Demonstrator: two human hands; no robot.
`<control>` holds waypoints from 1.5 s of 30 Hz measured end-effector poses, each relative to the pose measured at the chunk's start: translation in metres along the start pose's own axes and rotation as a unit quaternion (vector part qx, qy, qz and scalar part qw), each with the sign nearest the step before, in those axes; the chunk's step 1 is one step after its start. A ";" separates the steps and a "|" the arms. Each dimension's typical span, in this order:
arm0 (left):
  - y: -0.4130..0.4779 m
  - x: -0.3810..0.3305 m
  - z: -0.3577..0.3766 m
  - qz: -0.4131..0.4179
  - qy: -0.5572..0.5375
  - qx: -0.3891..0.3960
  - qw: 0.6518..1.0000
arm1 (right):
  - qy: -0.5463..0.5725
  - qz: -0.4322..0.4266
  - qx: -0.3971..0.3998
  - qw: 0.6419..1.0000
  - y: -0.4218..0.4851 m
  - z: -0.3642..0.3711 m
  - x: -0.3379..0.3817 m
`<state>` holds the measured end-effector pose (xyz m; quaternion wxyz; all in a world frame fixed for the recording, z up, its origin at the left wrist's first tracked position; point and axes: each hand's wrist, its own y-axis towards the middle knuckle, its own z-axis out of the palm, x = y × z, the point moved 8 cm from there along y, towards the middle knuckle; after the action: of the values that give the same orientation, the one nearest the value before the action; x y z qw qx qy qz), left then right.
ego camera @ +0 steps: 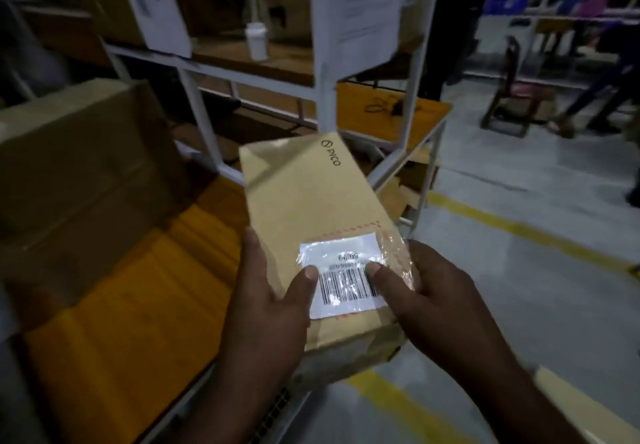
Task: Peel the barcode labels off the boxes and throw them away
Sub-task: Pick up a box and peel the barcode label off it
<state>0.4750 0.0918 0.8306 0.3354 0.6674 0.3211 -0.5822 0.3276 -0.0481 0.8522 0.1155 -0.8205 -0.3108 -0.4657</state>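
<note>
Barcode label [346,279] on PICO box [311,201], left hand [273,294] and right hand [443,291] fingers [254,249] gripping box

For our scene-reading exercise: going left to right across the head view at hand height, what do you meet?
Large open carton → left hand gripping the small box → barcode label → right hand gripping the same box → yellow floor line.

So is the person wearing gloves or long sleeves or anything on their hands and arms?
No gloves. The left hand and the right hand are both bare, with no ring, watch or bracelet showing. The forearms are bare too, down to the picture's edge, so no sleeves come into view. The picture is dim, so tiny marks might be missed.
</note>
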 end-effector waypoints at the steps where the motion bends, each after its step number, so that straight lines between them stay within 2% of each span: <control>1: 0.002 0.004 -0.013 -0.009 -0.005 -0.024 1.000 | -0.001 -0.010 0.015 1.000 0.007 0.012 0.007; 4: 0.017 0.009 -0.048 -0.029 -0.013 -0.087 0.996 | 0.004 -0.044 0.058 0.997 0.032 0.048 0.025; 7: 0.044 -0.002 -0.075 -0.036 0.028 -0.135 0.990 | 0.024 -0.077 0.103 0.991 0.066 0.084 0.041; 11: 0.086 -0.008 -0.096 -0.057 0.084 -0.159 0.982 | 0.060 -0.099 0.146 0.983 0.118 0.122 0.058; 13: 0.106 -0.005 -0.102 -0.087 0.151 -0.154 0.973 | 0.066 -0.101 0.176 0.977 0.144 0.137 0.067; 15: 0.125 -0.003 -0.106 -0.115 0.249 -0.142 0.951 | 0.050 -0.107 0.201 0.972 0.168 0.152 0.072; 17: 0.142 -0.006 -0.109 -0.139 0.374 -0.137 0.907 | 0.027 -0.124 0.220 0.967 0.189 0.166 0.072; 19: 0.159 -0.016 -0.108 -0.134 0.455 -0.134 0.870 | -0.001 -0.136 0.240 0.961 0.206 0.177 0.072; 21: 0.170 -0.025 -0.105 -0.125 0.479 -0.137 0.858 | 0.005 -0.137 0.275 0.952 0.220 0.187 0.074; 26: 0.183 -0.041 -0.105 -0.096 0.497 -0.227 0.832 | 0.029 -0.160 0.307 0.938 0.248 0.195 0.081; 30: 0.191 -0.043 -0.111 -0.098 0.528 -0.259 0.803 | -0.012 -0.193 0.346 0.918 0.256 0.202 0.086; 31: 0.193 -0.042 -0.114 -0.103 0.528 -0.263 0.801 | -0.032 -0.207 0.344 0.915 0.258 0.201 0.089; 33: 0.193 -0.043 -0.115 -0.109 0.519 -0.273 0.803 | -0.059 -0.272 0.278 0.919 0.263 0.190 0.104; 36: 0.195 -0.046 -0.113 -0.110 0.520 -0.281 0.799 | 0.014 -0.391 0.176 0.903 0.258 0.168 0.142; 37: 0.196 -0.047 -0.113 -0.114 0.522 -0.280 0.797 | 0.031 -0.409 0.181 0.894 0.255 0.170 0.152; 39: 0.198 -0.047 -0.115 -0.119 0.519 -0.271 0.802 | 0.047 -0.407 0.243 0.879 0.249 0.188 0.164; 41: 0.199 -0.047 -0.117 -0.122 0.496 -0.259 0.820 | 0.011 -0.399 0.298 0.867 0.242 0.213 0.163; 43: 0.199 -0.049 -0.116 -0.127 0.477 -0.241 0.836 | -0.064 -0.436 0.292 0.849 0.235 0.229 0.162; 45: 0.199 -0.051 -0.115 -0.129 0.465 -0.226 0.846 | -0.090 -0.452 0.296 0.837 0.232 0.234 0.160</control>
<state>0.6967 0.0717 0.9071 0.2101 0.7186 0.6450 -0.1530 0.6929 -0.0523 0.8830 0.1006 -0.5536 -0.7792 -0.2761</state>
